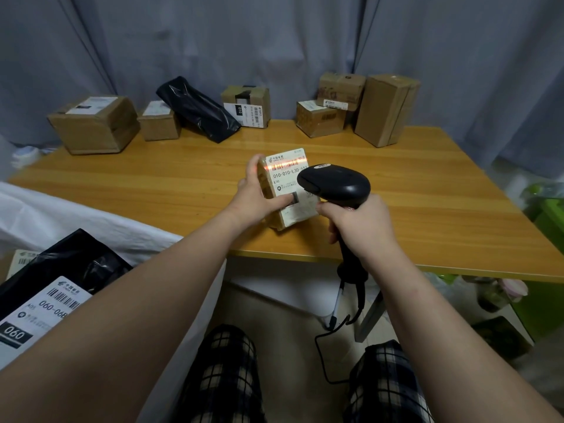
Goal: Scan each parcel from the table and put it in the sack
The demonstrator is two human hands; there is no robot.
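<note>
The bench (427, 184) was smooth, glossy wood. Parcels along its far edge were matt brown cardboard (94, 125), one glossy black plastic (198, 109). The scanner (335, 183) was smooth black plastic.

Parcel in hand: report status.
Left hand grips parcel. Right hand grips scanner, red beam across the barcode. Nothing between scanner and barcode.

Grey-blue curtains (274, 41) hang in folds across the whole back of the room. Before them stands a wooden table (442, 190) with a glossy honey-coloured top and a grey metal leg (370, 319), on a pale beige floor (283, 315). A green container (549, 227) sits at far right.
</note>
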